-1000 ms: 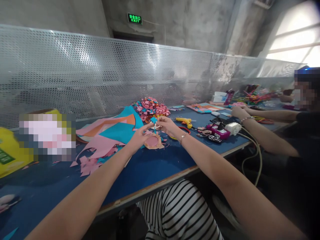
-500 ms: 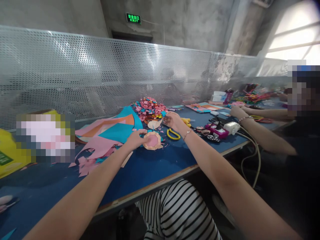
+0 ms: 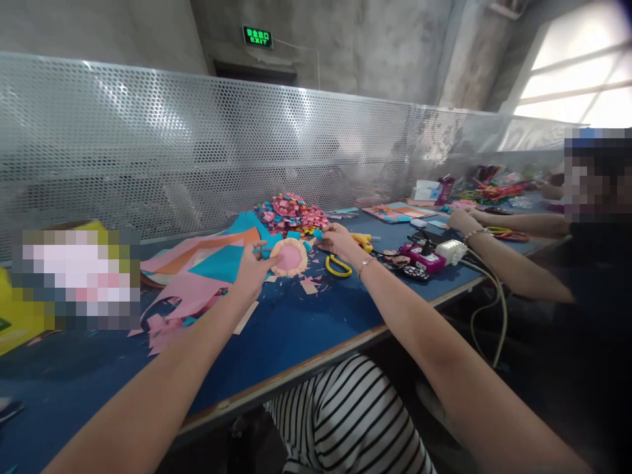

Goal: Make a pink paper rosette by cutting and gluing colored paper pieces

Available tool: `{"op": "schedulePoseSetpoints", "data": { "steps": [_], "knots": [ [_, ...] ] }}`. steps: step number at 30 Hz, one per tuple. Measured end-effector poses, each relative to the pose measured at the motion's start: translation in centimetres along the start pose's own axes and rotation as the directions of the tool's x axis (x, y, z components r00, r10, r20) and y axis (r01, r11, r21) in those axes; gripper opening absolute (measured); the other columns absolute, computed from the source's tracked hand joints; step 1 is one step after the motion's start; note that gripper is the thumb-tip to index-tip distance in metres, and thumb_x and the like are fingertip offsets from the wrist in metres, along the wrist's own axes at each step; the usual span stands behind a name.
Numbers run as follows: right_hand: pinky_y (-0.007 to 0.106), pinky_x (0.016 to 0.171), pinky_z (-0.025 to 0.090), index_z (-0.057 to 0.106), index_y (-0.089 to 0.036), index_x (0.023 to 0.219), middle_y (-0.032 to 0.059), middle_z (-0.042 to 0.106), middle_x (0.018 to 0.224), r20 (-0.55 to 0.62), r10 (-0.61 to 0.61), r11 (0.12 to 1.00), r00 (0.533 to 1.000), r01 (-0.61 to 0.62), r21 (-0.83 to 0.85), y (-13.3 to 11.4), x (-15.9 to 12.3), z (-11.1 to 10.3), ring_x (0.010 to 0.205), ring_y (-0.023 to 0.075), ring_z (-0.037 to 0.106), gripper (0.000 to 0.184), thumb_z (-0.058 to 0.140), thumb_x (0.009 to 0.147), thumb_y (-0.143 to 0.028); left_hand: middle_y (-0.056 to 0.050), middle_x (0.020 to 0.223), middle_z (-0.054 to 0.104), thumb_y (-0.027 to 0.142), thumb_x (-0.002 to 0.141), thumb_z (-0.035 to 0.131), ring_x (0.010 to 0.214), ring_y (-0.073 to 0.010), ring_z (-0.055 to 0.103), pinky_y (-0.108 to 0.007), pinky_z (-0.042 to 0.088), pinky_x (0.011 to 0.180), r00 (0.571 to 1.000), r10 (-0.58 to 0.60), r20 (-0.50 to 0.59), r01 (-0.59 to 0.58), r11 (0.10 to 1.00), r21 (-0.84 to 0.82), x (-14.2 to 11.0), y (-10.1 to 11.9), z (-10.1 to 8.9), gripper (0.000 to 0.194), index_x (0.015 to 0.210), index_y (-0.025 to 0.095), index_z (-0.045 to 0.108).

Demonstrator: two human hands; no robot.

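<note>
My left hand (image 3: pixel 257 264) is closed on the left edge of a round paper piece (image 3: pixel 289 257), thumb in front. This disc has a pink centre and a cream scalloped rim, and small blue tabs (image 3: pixel 294 235) show along its upper edge. At its upper right, my right hand (image 3: pixel 334 239) pinches a small blue paper piece (image 3: pixel 317 235). Whether that piece touches the disc I cannot tell. Just below my right hand lie yellow-handled scissors (image 3: pixel 338 266). Paper scraps (image 3: pixel 309 285) are scattered under the disc.
Pink, orange and blue sheets (image 3: pixel 217 263) spread out at the left. Behind the disc rises a heap of pink and blue paper pieces (image 3: pixel 291 212). A yellow glue gun (image 3: pixel 363 241) and a purple power strip (image 3: pixel 425 257) lie to the right, near a co-worker's arms (image 3: pixel 513 253). A perforated metal screen (image 3: pixel 197 151) runs behind.
The disc has been raised and turned in my left hand, so blue tabs now show at its upper edge. My right hand's blue piece is closer to the disc. The view has shifted slightly.
</note>
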State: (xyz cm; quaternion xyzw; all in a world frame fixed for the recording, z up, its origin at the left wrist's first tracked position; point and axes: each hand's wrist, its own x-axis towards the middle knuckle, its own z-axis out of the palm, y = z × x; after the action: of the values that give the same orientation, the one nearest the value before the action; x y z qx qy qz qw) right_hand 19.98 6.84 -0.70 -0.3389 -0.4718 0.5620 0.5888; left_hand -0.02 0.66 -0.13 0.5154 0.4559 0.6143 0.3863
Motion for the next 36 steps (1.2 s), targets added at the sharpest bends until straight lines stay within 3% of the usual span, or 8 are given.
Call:
{"op": "schedulePoseSetpoints", "data": {
  "steps": [6, 13, 23, 31, 36],
  "knots": [
    [0.025, 0.057, 0.052, 0.045, -0.019, 0.081, -0.0048, 0.056, 0.068, 0.158, 0.029, 0.988, 0.987, -0.005, -0.151, 0.9, -0.1, 0.2, 0.058, 0.0113, 0.062, 0.031, 0.067, 0.061, -0.012, 0.003, 0.071, 0.055, 0.013, 0.044, 0.077, 0.056, -0.0095, 0.055, -0.022, 0.043, 0.050, 0.988, -0.151, -0.018, 0.144, 0.971, -0.191, 0.3, 0.7, 0.0, 0.052, 0.090, 0.016, 0.053],
    [0.024, 0.057, 0.053, 0.053, -0.018, 0.087, -0.0001, 0.061, 0.076, 0.265, 0.050, 0.983, 0.963, -0.001, -0.183, 0.6, -0.7, 1.2, 0.064, 0.0123, 0.064, 0.029, 0.069, 0.063, -0.012, 0.001, 0.078, 0.058, 0.017, 0.043, 0.079, 0.065, -0.0112, 0.057, -0.021, 0.044, 0.052, 0.990, -0.139, -0.009, 0.131, 0.952, -0.278, 0.4, 0.8, -0.1, 0.047, 0.084, 0.016, 0.055],
    [0.023, 0.063, 0.053, 0.057, -0.017, 0.077, -0.0012, 0.062, 0.070, 0.319, 0.076, 0.994, 0.945, -0.046, -0.099, 0.9, -1.0, 2.0, 0.064, 0.0097, 0.062, 0.017, 0.068, 0.065, -0.013, 0.001, 0.077, 0.057, 0.022, 0.043, 0.079, 0.062, -0.0102, 0.055, -0.021, 0.044, 0.051, 0.996, -0.086, -0.033, 0.077, 0.975, -0.210, 0.5, 0.1, -0.2, 0.050, 0.087, 0.015, 0.056],
    [0.023, 0.064, 0.053, 0.060, -0.017, 0.076, -0.0011, 0.063, 0.072, 0.372, 0.113, 0.992, 0.921, -0.087, -0.087, 0.2, -1.5, 2.2, 0.063, 0.0089, 0.061, 0.022, 0.072, 0.059, -0.012, 0.007, 0.063, 0.044, 0.020, 0.044, 0.078, 0.050, -0.0063, 0.047, -0.019, 0.038, 0.044, 0.991, -0.073, -0.114, 0.051, 0.980, -0.191, 0.6, 0.1, -0.2, 0.058, 0.097, 0.017, 0.054],
    [0.022, 0.064, 0.053, 0.060, -0.017, 0.077, -0.0021, 0.062, 0.071, 0.349, 0.109, 0.993, 0.931, -0.086, -0.082, 0.0, -1.8, 2.4, 0.061, 0.0083, 0.061, 0.022, 0.071, 0.059, -0.010, 0.006, 0.068, 0.047, 0.017, 0.048, 0.077, 0.051, -0.0057, 0.048, -0.019, 0.040, 0.046, 0.983, -0.074, -0.166, 0.046, 0.985, -0.169, 0.8, -0.4, -0.3, 0.061, 0.103, 0.018, 0.050]
  ]
}}
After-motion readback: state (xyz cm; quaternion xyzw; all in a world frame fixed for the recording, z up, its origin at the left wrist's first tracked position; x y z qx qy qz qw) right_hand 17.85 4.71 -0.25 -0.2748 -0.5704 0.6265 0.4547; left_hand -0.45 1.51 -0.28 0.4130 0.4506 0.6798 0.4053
